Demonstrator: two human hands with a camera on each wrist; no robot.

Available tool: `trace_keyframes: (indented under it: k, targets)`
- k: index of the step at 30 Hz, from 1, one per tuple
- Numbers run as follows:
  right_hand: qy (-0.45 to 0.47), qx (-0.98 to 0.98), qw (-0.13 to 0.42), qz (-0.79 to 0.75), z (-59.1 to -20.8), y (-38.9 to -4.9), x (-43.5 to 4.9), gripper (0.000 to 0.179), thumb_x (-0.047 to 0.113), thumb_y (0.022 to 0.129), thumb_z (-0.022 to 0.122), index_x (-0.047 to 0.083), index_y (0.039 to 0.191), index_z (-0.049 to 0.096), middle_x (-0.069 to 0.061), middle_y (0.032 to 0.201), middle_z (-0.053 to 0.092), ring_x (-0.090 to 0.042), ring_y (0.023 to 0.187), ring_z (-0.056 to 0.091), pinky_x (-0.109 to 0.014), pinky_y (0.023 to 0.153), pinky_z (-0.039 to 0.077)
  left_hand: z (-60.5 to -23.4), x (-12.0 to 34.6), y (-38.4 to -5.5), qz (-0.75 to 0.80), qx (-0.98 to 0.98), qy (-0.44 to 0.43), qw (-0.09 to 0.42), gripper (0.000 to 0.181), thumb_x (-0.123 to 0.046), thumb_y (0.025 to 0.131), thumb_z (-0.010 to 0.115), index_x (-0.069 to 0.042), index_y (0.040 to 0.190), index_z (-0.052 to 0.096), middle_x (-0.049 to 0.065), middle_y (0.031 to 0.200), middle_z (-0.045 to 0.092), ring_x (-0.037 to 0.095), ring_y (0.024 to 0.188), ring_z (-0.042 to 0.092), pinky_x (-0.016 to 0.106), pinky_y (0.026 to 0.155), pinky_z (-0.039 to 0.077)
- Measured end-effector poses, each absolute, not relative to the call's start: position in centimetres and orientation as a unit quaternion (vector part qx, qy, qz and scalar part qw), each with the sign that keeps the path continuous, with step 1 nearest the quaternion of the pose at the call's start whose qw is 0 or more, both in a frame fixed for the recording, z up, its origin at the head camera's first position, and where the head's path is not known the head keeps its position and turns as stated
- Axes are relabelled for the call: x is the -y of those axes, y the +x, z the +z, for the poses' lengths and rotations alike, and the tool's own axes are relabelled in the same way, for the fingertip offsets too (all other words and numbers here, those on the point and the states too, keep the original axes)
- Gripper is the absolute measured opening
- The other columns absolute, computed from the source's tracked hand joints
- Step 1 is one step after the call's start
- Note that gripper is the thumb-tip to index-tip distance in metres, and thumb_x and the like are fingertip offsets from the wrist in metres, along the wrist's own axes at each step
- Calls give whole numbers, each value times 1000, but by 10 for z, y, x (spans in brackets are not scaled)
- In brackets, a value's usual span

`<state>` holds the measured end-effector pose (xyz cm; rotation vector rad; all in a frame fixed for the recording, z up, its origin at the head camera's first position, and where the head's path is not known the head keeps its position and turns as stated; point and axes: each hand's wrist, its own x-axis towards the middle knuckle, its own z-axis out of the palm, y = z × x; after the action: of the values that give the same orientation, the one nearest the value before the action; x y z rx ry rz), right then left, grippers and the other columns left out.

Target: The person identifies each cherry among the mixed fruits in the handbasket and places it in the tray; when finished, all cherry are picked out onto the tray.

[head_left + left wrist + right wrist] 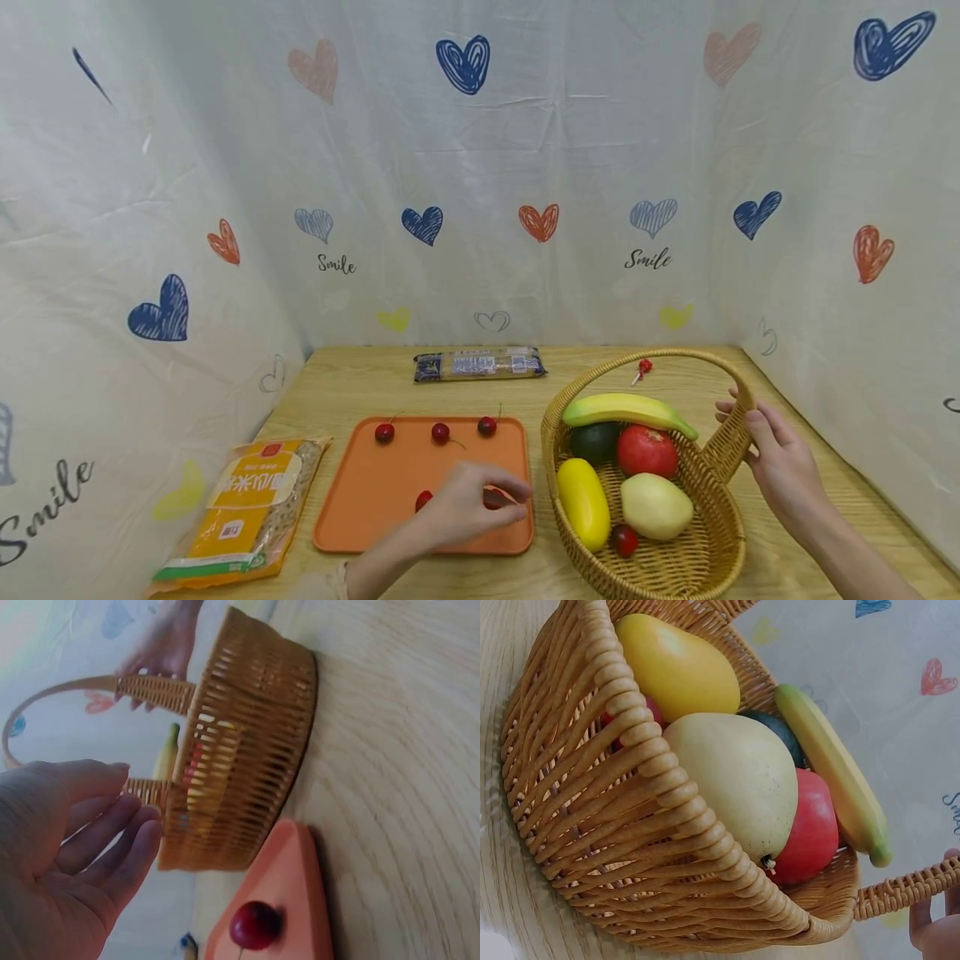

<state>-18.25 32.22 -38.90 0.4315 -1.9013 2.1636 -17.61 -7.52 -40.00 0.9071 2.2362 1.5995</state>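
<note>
My left hand (468, 504) hovers over the front right of an orange tray (352, 500), thumb and fingers loosely bent with a gap between them. Nothing shows in its grasp in the left wrist view. Several dark red cherries (440, 432) lie on the tray, one partly hidden by this hand. My right hand (783, 467) grips the handle (731, 442) of a wicker basket (731, 554) at its right side. Inside the basket are a banana (626, 410), a red round fruit (647, 451), a dark green fruit (595, 442), a yellow mango (582, 504), a pale pear-like fruit (656, 506) and a cherry (624, 540).
An orange food bag (247, 508) lies left of the tray. At the back of the wooden table lies a long clear-and-blue packet (480, 364). A red lollipop (645, 367) lies behind the basket. Patterned curtains (487, 167) enclose the table.
</note>
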Motion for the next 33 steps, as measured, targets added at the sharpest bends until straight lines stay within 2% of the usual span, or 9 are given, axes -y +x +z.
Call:
trace_keyframes:
  k: [4, 11, 16, 19, 22, 26, 33]
  targets:
    - [152, 644, 118, 740, -389, -183, -323, 41, 19, 103, 37, 16, 143, 41, 8, 118, 59, 0, 111, 52, -14, 81, 46, -400, 64, -173, 552, -758, 326, 121, 20, -11, 86, 69, -5, 106, 71, -2, 99, 69, 11, 89, 66, 22, 74, 54]
    - [152, 645, 116, 740, -388, -183, -323, 42, 20, 102, 38, 16, 144, 40, 9, 119, 58, 1, 111, 51, -13, 81, 45, -400, 40, -171, 548, -748, 354, 120, 23, -11, 87, 69, -1, 108, 70, 5, 100, 69, 9, 91, 64, 20, 77, 52]
    - [150, 654, 113, 733, -388, -183, -323, 44, 22, 102, 38, 15, 146, 37, 9, 120, 57, 2, 111, 51, -12, 82, 44, -396, 22, -170, 528, -750, 381, 110, 22, -10, 87, 68, -2, 107, 70, 4, 101, 70, 5, 89, 64, 18, 74, 52]
    - [152, 655, 112, 731, -388, -183, -323, 44, 22, 102, 38, 15, 146, 36, 9, 121, 57, 2, 111, 51, -12, 82, 44, -393, 11, -170, 535, -740, 389, 124, 21, -9, 88, 67, -2, 107, 70, 4, 101, 69, 2, 88, 63, 18, 73, 52]
    - [153, 653, 111, 733, -388, -183, -323, 44, 22, 102, 38, 15, 146, 36, 9, 121, 57, 3, 111, 51, -12, 82, 44, -392, -1, -172, 523, -741, 403, 122, 19, -9, 88, 67, -5, 106, 71, -3, 98, 69, -2, 86, 62, 17, 72, 52]
    - [148, 652, 112, 735, -389, -182, -323, 44, 22, 102, 38, 16, 146, 37, 9, 121, 57, 1, 112, 51, -12, 82, 44, -391, -17, -175, 517, -741, 412, 122, 18, -10, 88, 67, -6, 105, 71, -5, 95, 69, -4, 86, 61, 15, 72, 51]
    - [151, 647, 115, 738, -390, -182, -322, 43, 20, 102, 38, 15, 145, 38, 8, 120, 58, 0, 112, 51, -13, 82, 45, -387, -35, -176, 522, -731, 420, 131, 17, -6, 88, 66, -2, 104, 70, 1, 95, 70, -6, 87, 60, 15, 73, 51]
